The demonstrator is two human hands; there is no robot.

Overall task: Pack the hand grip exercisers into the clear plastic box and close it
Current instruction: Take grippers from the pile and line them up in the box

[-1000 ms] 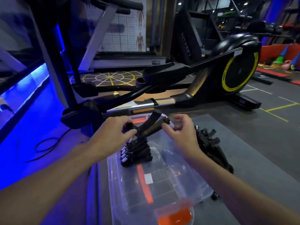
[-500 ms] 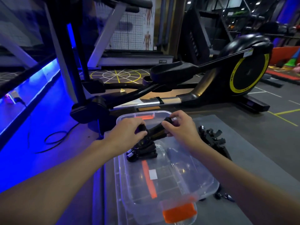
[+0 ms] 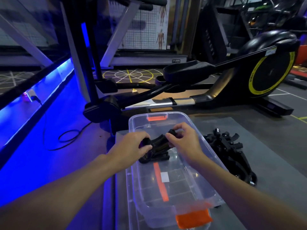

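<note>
Grey mat [image 3: 274, 155] bears clear plastic box [image 3: 187, 185] holding black grip exercisers [image 3: 159, 146].

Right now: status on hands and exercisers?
Left hand, right hand grip black hand grip exercisers in clear plastic box. Black exerciser heap outside, right. Nothing obstructing.

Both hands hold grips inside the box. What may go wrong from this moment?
The left hand and right hand pinch the stacked grips only near their ends, so the stack may slip apart when released. It is angled across the box; laid so, the pile beside it may not fit.
</note>
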